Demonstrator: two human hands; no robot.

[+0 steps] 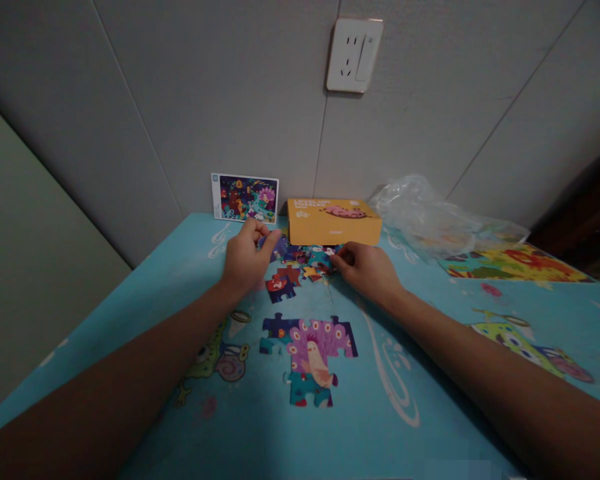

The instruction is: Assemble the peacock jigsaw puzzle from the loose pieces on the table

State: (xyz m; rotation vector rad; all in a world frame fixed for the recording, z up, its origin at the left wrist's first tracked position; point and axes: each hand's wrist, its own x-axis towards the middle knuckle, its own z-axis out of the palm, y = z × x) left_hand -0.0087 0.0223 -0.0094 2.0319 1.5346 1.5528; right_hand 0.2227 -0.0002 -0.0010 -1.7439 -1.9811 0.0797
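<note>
My left hand (pixel 245 260) has its thumb and fingers closed on a purple puzzle piece (pixel 279 251), partly hidden by the thumb. Across from it, my right hand (pixel 367 270) pinches at the right edge of a pile of loose puzzle pieces (pixel 307 255); a small piece appears to be at its fingertips. Nearer to me lies a joined section of puzzle (pixel 313 347), with a pink-purple many-eyed figure and teal pieces below. Between pile and section sit red and dark pieces (pixel 281 285), close to my left wrist.
A picture card (pixel 245 198) leans on the wall beside a yellow puzzle box (pixel 334 223). To the right, a clear plastic bag (pixel 425 213) partly covers a colourful flat sheet (pixel 520 265). A blue cartoon-printed cloth (pixel 370 427) covers the table. A socket (pixel 354 57) is on the wall.
</note>
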